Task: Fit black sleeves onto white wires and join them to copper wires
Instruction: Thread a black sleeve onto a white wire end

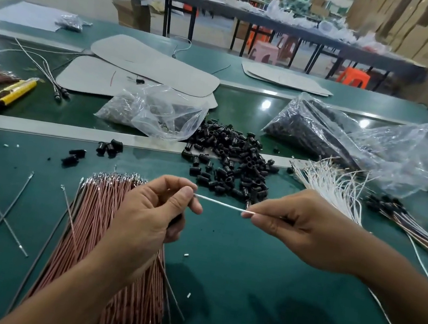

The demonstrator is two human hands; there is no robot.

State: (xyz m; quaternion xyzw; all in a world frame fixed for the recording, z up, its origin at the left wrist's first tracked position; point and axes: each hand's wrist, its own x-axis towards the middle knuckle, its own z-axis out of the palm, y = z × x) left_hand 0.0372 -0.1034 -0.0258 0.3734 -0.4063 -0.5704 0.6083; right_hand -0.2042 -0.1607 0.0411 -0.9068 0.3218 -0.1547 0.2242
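White wire [221, 204]: 1 piece, held level above the green table [245, 277], spanning your 2 hands. Your left hand [155, 214] pinches its left end between thumb and forefinger; your right hand [300, 230] pinches the right end likewise. Black sleeves [232, 159]: loose heap just behind. Copper wires [103, 228]: bundle beneath your left hand.
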